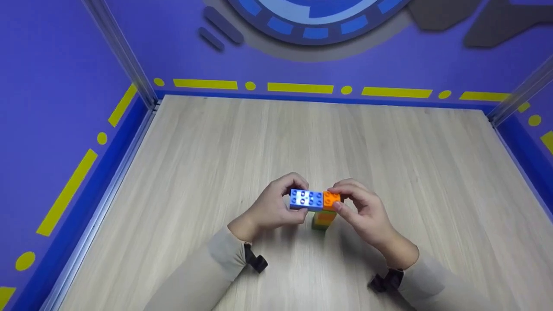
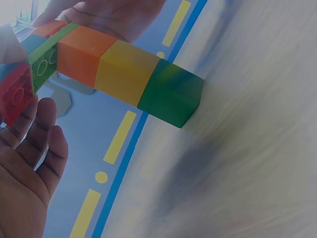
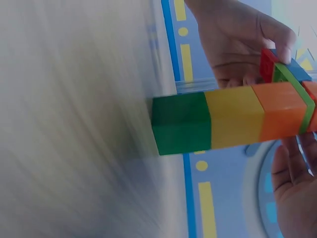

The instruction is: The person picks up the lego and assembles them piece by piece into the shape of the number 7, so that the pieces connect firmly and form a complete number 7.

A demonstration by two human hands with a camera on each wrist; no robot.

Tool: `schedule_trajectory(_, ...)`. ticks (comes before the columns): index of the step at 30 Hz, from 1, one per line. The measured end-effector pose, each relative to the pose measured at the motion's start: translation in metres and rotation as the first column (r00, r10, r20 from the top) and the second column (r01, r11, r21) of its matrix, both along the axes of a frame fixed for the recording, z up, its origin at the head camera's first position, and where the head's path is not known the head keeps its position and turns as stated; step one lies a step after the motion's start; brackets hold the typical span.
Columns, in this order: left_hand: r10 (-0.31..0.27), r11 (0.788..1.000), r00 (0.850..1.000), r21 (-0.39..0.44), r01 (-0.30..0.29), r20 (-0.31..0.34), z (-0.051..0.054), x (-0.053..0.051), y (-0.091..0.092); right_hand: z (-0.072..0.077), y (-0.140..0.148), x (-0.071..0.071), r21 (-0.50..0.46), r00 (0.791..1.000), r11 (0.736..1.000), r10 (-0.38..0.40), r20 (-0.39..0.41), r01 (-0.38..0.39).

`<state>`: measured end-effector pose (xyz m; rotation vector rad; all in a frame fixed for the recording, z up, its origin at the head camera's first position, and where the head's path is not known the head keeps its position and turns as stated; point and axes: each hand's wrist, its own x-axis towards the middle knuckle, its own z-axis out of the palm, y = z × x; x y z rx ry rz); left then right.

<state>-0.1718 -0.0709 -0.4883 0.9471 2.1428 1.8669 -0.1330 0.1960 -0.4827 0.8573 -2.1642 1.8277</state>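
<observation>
A small tower of toy building bricks stands between both hands, its foot at the tabletop. From the bottom up come a dark green brick (image 3: pixel 181 124), a yellow brick (image 3: pixel 235 119), an orange brick (image 3: pixel 280 111) and a thin light green plate (image 2: pixel 45 62). On top sit a studded blue brick (image 1: pixel 306 199) and, to its right, a smaller orange brick (image 1: pixel 331 198). Under the overhanging left end is a red brick (image 2: pixel 17 94). My left hand (image 1: pixel 276 205) pinches the blue brick's left end. My right hand (image 1: pixel 365 211) pinches the top orange brick between thumb and fingers.
The wood-grain tabletop (image 1: pixel 207 160) spreads around the hands. Purple panels (image 1: pixel 181 56) with yellow dashes wall the back and sides, joined by metal corner posts (image 1: pixel 121 47). Black straps (image 1: pixel 255 259) circle both wrists over beige sleeves.
</observation>
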Motion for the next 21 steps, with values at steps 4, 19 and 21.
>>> schedule_trajectory(4, 0.0, 1.0, 1.0, 0.007, 0.0, 0.014, 0.001, 0.0, 0.0, -0.007, -0.004, 0.0, -0.028, 1.0, 1.0, -0.011, -0.006, 0.011)
schedule_trajectory(19, 0.0, 1.0, 1.0, 0.022, -0.001, 0.03, 0.0, 0.001, 0.002, -0.022, -0.011, 0.0, -0.13, 0.999, 0.991, 0.027, -0.017, -0.029)
schedule_trajectory(21, -0.001, 1.0, 1.0, 0.023, 0.0, 0.029, -0.001, 0.001, 0.002, -0.023, -0.011, -0.001, -0.138, 0.999, 0.99, 0.039, -0.034, -0.043)
